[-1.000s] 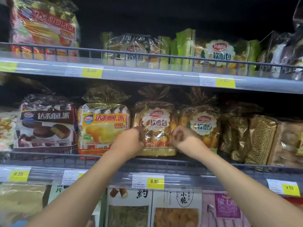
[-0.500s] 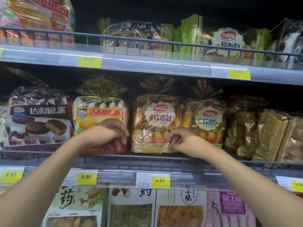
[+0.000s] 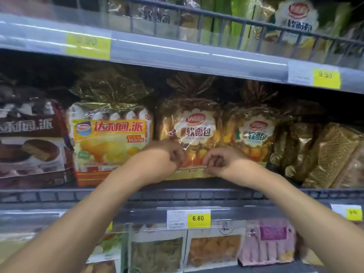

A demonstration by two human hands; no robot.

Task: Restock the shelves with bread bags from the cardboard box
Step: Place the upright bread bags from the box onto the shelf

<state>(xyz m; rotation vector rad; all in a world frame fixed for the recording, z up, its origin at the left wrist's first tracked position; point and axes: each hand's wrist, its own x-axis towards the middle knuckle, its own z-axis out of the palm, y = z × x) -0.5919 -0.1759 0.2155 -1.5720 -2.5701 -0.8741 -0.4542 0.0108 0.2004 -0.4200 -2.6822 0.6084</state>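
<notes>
A clear soft-bread bag [image 3: 194,127] with a white scalloped label stands upright in the middle of the middle shelf [image 3: 177,194]. My left hand [image 3: 164,157] is curled against its lower left corner. Fingers of my right hand [image 3: 222,160] pinch its bottom seam at the lower right. A second bread bag [image 3: 255,133] of the same kind stands touching its right side. The cardboard box is out of view.
A yellow pie bag [image 3: 110,138] stands just left of the held bag, and a brown chocolate pie bag [image 3: 29,138] is further left. Gold patterned bags [image 3: 327,154] fill the right. A wire rail runs along the shelf front. The upper shelf [image 3: 177,54] hangs close overhead.
My left hand has left the front of the yellow pie bag and moved right to the bread bag's lower left corner. My right hand stays at the bag's bottom edge. The view has come closer.
</notes>
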